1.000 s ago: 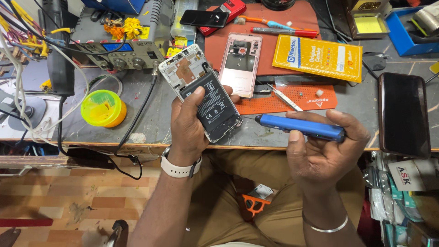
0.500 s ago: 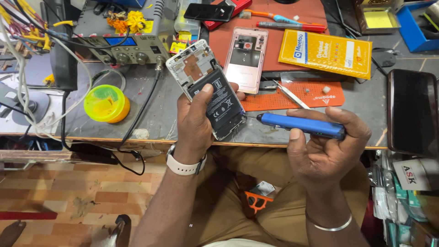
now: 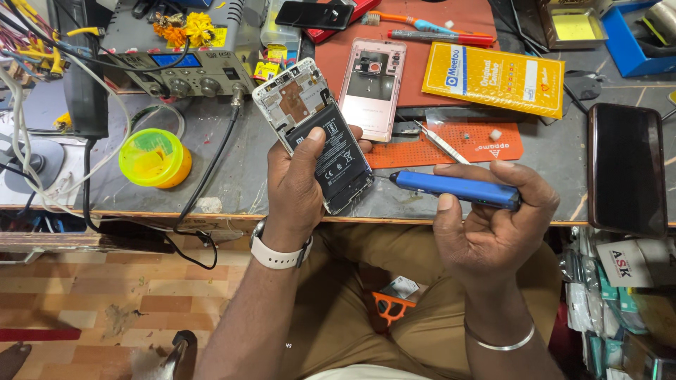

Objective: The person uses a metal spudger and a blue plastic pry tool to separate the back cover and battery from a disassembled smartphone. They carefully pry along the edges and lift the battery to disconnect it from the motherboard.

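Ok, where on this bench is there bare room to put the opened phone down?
Bare grey bench lies between the yellow tub and the left hand, crossed only by a black cable. A narrower strip sits between the orange mat and the dark phone. The back, around the power supply and red mat, is crowded.

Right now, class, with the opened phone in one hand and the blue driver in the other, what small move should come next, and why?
Probably swing the blue driver tip left onto the phone. The left hand holds it with the back off and the battery bare; the right hand holds the driver level, its tip just short of the phone's lower edge, touching nothing.
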Tool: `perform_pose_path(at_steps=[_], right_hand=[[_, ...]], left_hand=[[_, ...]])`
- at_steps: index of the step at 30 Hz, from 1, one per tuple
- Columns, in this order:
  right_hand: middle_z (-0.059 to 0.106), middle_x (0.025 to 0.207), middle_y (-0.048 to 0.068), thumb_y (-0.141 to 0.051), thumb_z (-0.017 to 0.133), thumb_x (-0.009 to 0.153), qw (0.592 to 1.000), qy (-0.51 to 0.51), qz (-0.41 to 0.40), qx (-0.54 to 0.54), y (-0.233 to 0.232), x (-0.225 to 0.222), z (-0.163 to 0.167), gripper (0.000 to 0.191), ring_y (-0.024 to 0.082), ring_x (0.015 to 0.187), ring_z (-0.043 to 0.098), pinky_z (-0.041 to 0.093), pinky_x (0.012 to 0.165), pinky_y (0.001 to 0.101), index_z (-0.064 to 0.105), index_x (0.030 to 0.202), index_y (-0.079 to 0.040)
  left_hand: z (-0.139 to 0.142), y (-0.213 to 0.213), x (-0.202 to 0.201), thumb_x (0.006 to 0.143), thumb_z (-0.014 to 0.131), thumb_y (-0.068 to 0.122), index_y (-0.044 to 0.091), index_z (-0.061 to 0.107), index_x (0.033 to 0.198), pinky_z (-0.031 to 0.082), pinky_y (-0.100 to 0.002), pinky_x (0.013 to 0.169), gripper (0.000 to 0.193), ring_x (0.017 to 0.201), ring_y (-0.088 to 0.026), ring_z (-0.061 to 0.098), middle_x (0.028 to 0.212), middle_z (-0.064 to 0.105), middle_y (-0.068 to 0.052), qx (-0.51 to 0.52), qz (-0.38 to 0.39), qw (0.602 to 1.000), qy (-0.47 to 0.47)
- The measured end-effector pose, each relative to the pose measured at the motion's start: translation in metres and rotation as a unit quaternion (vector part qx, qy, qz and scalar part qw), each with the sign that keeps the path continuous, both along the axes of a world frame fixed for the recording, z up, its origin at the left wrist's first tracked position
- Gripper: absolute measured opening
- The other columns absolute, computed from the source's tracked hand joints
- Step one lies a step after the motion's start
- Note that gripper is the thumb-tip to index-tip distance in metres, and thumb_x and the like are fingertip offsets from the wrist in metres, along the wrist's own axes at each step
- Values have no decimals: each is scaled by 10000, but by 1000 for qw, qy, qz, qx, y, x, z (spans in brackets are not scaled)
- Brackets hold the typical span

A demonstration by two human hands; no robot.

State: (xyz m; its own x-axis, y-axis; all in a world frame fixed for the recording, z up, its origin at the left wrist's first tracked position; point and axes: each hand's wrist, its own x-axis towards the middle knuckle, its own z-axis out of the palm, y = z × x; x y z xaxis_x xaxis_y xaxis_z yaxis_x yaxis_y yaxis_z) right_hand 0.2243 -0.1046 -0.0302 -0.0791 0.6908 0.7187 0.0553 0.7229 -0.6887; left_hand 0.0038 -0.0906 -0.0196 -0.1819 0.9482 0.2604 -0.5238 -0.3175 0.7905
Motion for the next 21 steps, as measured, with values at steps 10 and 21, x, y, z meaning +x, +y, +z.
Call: perform_pose_path(at_steps=[10, 21], right_hand=[[656, 1159, 262, 119, 646, 994, 999, -48, -7, 24, -1, -8, 7, 513, 261, 1086, 730, 640, 901, 283, 311, 1340, -58], [663, 1143, 247, 131, 677, 972, 998, -51, -25, -3, -6, -16, 11, 504, 237, 1045, 720, 623, 884, 276, 318, 1277, -49]], left_hand=[[1, 2, 6, 1083, 538, 207, -104, 614, 1219, 661, -363, 803, 349, 929, -251, 761, 1038, 734, -195, -5, 38, 998, 45], [6, 7, 7, 1059, 520, 181, -91, 618, 1176, 659, -338, 753, 311, 854, -238, 768, 976, 743, -184, -51, 59, 997, 26]])
